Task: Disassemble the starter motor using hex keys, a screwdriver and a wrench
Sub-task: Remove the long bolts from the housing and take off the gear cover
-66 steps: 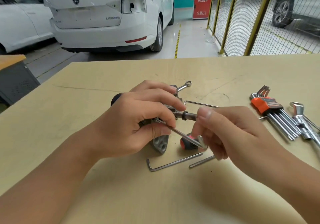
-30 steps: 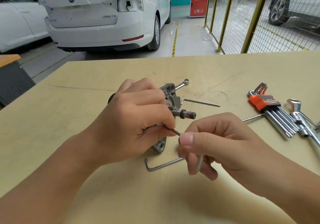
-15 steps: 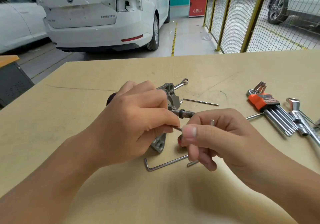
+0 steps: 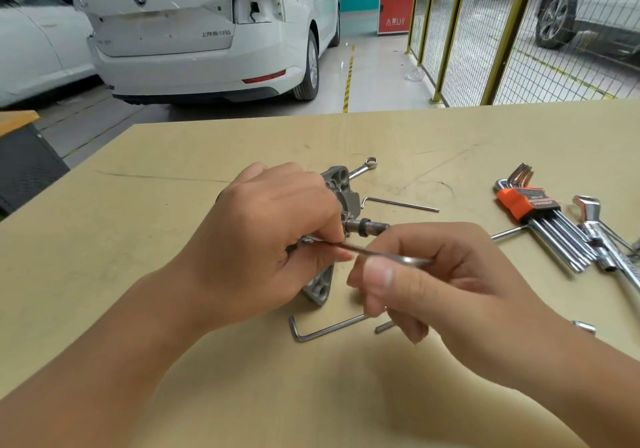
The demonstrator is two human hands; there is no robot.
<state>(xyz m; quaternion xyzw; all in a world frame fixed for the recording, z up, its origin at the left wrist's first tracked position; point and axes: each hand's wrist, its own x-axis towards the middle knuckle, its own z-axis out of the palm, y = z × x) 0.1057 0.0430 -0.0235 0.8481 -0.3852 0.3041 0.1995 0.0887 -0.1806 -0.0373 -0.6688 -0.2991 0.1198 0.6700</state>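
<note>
Your left hand (image 4: 263, 243) grips the starter motor (image 4: 341, 193) | your right hand (image 4: 436, 281) at its 4 o'clock pinches a hex key (image 4: 377, 252) | hex key set (image 4: 540, 215) at 3 o'clock

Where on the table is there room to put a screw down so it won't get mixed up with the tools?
Bare table lies left of the left hand, and along the far edge behind the wrench. It is crowded to the right: the orange hex key set, and loose hex keys under the right hand.
</note>
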